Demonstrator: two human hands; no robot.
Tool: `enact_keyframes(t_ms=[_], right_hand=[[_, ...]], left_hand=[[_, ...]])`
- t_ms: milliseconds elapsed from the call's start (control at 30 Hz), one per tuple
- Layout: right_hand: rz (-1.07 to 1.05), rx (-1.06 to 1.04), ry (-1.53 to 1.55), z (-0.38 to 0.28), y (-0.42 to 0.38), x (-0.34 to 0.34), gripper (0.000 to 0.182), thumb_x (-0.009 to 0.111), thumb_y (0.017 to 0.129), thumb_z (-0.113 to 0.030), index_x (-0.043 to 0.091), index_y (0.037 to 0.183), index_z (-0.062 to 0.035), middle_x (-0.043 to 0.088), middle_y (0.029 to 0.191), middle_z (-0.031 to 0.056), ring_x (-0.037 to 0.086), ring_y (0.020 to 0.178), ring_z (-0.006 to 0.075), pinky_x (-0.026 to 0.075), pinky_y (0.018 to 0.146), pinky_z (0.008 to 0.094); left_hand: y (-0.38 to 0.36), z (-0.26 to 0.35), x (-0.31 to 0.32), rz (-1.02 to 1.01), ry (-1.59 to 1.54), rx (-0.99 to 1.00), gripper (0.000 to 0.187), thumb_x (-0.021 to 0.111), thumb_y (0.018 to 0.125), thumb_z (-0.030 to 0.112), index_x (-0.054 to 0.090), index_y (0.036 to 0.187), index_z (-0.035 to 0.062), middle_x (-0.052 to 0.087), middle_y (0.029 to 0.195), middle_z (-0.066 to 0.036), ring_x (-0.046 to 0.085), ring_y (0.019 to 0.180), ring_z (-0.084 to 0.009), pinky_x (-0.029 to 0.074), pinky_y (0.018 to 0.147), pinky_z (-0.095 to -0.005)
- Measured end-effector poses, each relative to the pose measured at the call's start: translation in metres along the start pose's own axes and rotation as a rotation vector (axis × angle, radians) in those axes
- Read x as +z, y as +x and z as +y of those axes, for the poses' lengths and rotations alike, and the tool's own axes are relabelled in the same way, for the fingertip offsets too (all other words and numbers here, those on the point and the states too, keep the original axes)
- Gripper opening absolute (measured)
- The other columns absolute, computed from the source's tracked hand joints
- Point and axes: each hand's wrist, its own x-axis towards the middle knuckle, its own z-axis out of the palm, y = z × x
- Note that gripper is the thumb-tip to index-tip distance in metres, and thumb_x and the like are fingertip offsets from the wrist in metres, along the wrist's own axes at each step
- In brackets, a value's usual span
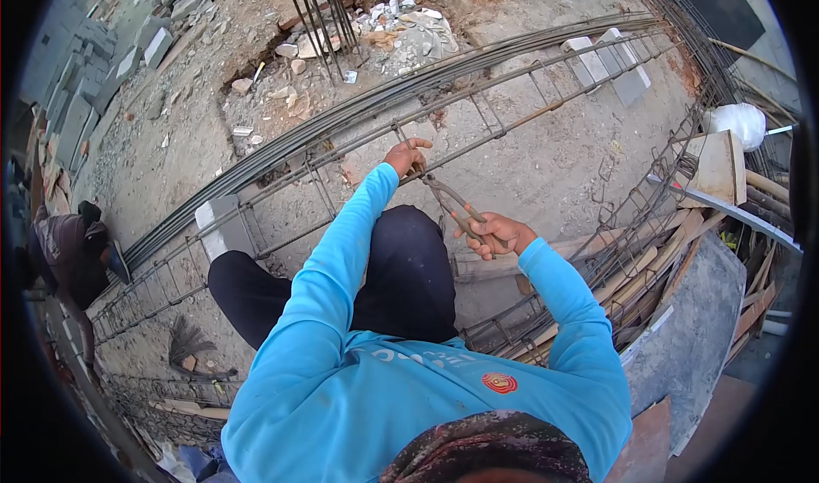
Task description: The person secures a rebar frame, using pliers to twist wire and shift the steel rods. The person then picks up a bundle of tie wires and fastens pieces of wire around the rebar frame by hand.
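My right hand (496, 234) is closed round the handles of a pair of pincers (452, 201). The tool's jaws meet the near bar of a long rebar cage (478, 142), close beside my left hand (408, 157). The fingers of my left hand are bent at that bar, by a stirrup; what they pinch, if anything, is too small to tell. The cage rests on grey blocks (223, 227) and runs from lower left to upper right. Behind it lies a bundle of long bars (375, 96).
Upright rebars (320, 18) rise from a rubble-filled pit. Another person (72, 248) bends at the far left. Wooden planks (653, 265) and a grey sheet (695, 329) lie at right. Loose tie wires (189, 344) lie at lower left. Blocks (77, 116) are piled at upper left.
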Motion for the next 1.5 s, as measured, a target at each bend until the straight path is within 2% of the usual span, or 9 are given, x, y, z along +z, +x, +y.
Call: enact_keyframes(t_ms=[267,367,667,733,867,1067,1133,1200,1500], right_hand=[[0.56,0.236,-0.744,-0.027,-0.008,0.056,0.061,0.079,0.082,-0.028,0.051,0.125,0.0054,0.066,0.078,0.0117,0.069,0.071,0.0232,0.055,0.064,0.0379],[0.875,-0.053,-1.322,-0.022,-0.012,0.065,0.057,0.076,0.079,-0.025,0.054,0.122,0.0045,0.065,0.077,0.0134,0.067,0.07,0.0252,0.053,0.064,0.0405],[0.798,-0.003,-0.68,-0.03,-0.016,0.075,0.038,0.051,0.1,-0.026,0.055,0.125,0.0025,0.062,0.077,0.0121,0.054,0.052,0.0179,0.044,0.045,0.034],[0.63,0.11,-0.211,-0.053,-0.022,0.08,0.043,0.044,0.105,-0.031,0.054,0.121,0.0083,0.062,0.075,0.0108,0.053,0.049,0.0146,0.041,0.04,0.0298],[0.656,0.217,-0.977,-0.068,-0.012,0.122,0.051,0.068,0.091,-0.032,0.052,0.115,0.0099,0.066,0.077,0.016,0.065,0.06,0.0213,0.049,0.046,0.0361],[0.899,0.229,-2.115,-0.084,-0.006,0.135,0.059,0.078,0.072,-0.026,0.052,0.118,0.0006,0.066,0.082,0.0203,0.067,0.068,0.0391,0.053,0.063,0.0513],[0.896,0.185,-2.276,-0.09,0.002,0.165,0.05,0.073,0.075,-0.02,0.055,0.119,-0.0048,0.061,0.085,0.013,0.063,0.072,0.0338,0.049,0.067,0.0463],[0.772,-0.164,-2.901,-0.103,0.016,0.189,0.036,0.067,0.083,-0.016,0.057,0.117,-0.0069,0.053,0.086,0.0081,0.055,0.078,0.0252,0.043,0.069,0.0403],[0.002,0.073,-3.15,-0.196,0.098,0.232,0.02,0.061,0.084,-0.016,0.064,0.099,-0.0046,0.057,0.084,0.0039,0.054,0.088,0.02,0.041,0.072,0.0354]], left_hand=[[0.0,0.001,0.004,0.012,-0.044,-0.021,0.038,0.052,0.08,0.002,0.065,0.116,-0.0007,0.063,0.071,-0.009,0.062,0.058,-0.0193,0.054,0.051,-0.0356],[0.001,0.0,0.0,0.018,-0.082,-0.039,0.037,0.053,0.08,0.002,0.067,0.115,-0.0011,0.064,0.07,-0.011,0.064,0.06,-0.0197,0.053,0.052,-0.0366],[0.001,-0.005,0.004,0.065,-0.079,-0.027,0.035,0.056,0.082,0.002,0.068,0.113,-0.0019,0.065,0.077,-0.008,0.062,0.063,-0.0177,0.053,0.059,-0.034],[0.006,-0.009,0.004,0.078,-0.074,-0.009,0.034,0.058,0.08,0.004,0.068,0.112,-0.0018,0.065,0.076,-0.007,0.062,0.063,-0.0176,0.053,0.059,-0.0335],[0.013,-0.018,0.003,0.093,0.047,0.044,0.032,0.061,0.079,0.006,0.068,0.109,-0.0013,0.065,0.076,-0.007,0.061,0.063,-0.017,0.052,0.059,-0.0331],[-0.001,-0.003,0.005,0.128,0.071,0.003,0.015,0.064,0.078,0.013,0.07,0.087,0.0033,0.067,0.073,-0.008,0.062,0.061,-0.0186,0.051,0.054,-0.0354],[0.002,-0.005,0.004,0.122,0.095,0.031,0.013,0.064,0.078,0.015,0.07,0.083,0.0043,0.067,0.071,-0.008,0.063,0.061,-0.0189,0.051,0.054,-0.0359],[0.005,-0.008,0.004,0.099,0.125,0.054,0.012,0.064,0.078,0.017,0.069,0.078,0.0053,0.067,0.07,-0.008,0.063,0.06,-0.0192,0.051,0.054,-0.0365],[0.014,-0.013,0.003,0.112,0.113,0.014,0.016,0.065,0.076,0.019,0.071,0.081,0.0054,0.069,0.069,-0.011,0.065,0.058,-0.0223,0.053,0.055,-0.0372]])
